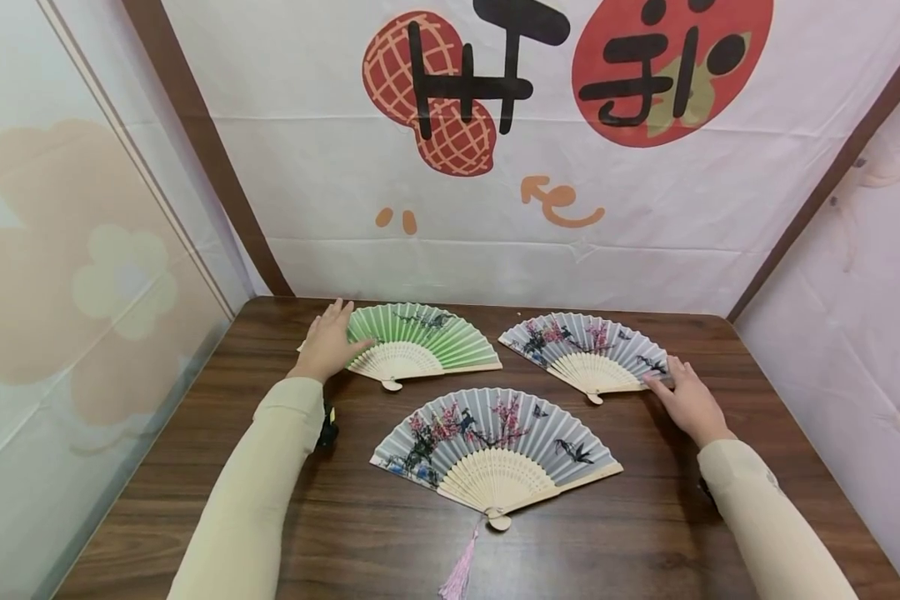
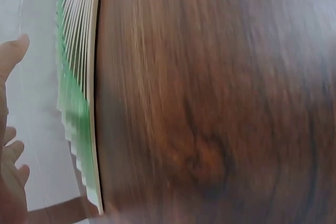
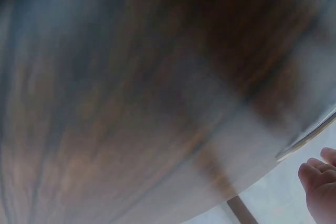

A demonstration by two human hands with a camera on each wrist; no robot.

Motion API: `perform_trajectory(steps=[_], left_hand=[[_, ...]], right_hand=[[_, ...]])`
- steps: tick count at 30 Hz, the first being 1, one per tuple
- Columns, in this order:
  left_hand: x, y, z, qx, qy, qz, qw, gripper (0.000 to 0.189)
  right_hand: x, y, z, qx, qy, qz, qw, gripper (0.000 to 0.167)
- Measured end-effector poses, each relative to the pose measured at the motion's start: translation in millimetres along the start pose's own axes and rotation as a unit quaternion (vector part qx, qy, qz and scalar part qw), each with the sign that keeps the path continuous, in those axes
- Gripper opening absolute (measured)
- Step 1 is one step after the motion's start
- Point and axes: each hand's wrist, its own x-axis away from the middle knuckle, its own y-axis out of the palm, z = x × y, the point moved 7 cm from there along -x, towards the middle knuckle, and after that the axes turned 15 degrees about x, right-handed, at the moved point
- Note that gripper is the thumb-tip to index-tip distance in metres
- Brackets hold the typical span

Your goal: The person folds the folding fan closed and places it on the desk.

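A green folding fan (image 1: 412,342) lies spread at the back left of the table. My left hand (image 1: 326,343) is over its left end with fingers straight; the left wrist view shows a gap between the hand and the fan (image 2: 79,93). At the back right is a grey folding fan (image 1: 592,350) with a blossom print, spread too. My right hand (image 1: 692,402) is at that fan's right end, its fingers extended and holding nothing. Nearest to me, in the middle, lies a larger-looking grey blossom fan (image 1: 495,454) with a pink tassel (image 1: 461,571).
The brown wooden table (image 1: 570,550) ends at a white printed cloth wall (image 1: 307,183) behind. Cloth panels also rise at the left and right sides. A dark wrist device (image 1: 327,425) sits under my left sleeve cuff.
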Motion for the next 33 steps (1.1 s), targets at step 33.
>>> perform_trajectory(steps=[33], left_hand=[[-13.0, 47.3, 49.6, 0.032, 0.012, -0.046, 0.9983, 0.090]], right_hand=[[18.4, -3, -28, -0.057, 0.065, -0.012, 0.9962, 0.081]])
